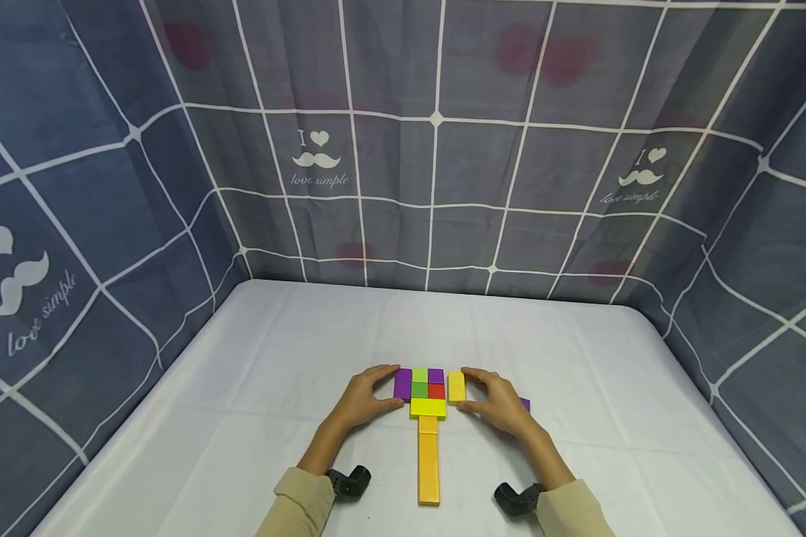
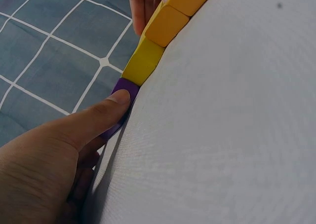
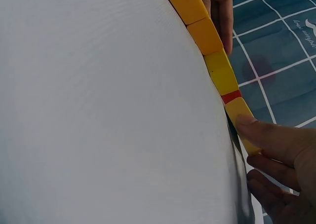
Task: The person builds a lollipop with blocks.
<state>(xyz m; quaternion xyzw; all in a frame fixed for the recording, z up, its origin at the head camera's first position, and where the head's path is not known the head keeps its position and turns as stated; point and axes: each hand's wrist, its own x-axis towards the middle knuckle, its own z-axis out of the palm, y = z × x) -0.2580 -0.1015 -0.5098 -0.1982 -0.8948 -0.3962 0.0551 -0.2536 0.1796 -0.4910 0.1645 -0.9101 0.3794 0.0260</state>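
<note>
My left hand (image 1: 363,401) pinches a purple block (image 1: 402,385) by its two ends, thumb at the near end, and the block stands against the left side of a flat group of coloured blocks. In that group are a light green block (image 1: 419,375), a green block (image 1: 419,390), a small purple block (image 1: 436,376), a red block (image 1: 436,391) and a wide yellow block (image 1: 428,407). Between thumb and fingers my right hand (image 1: 500,403) holds a pale yellow block (image 1: 456,388), a narrow gap right of the group in the head view.
Below the wide yellow block run a short orange block (image 1: 428,424) and a long orange block (image 1: 428,470). Another purple block (image 1: 525,403) lies partly hidden behind my right hand. A white cloth (image 1: 295,328) covers the table, with checked curtains (image 1: 389,164) around it.
</note>
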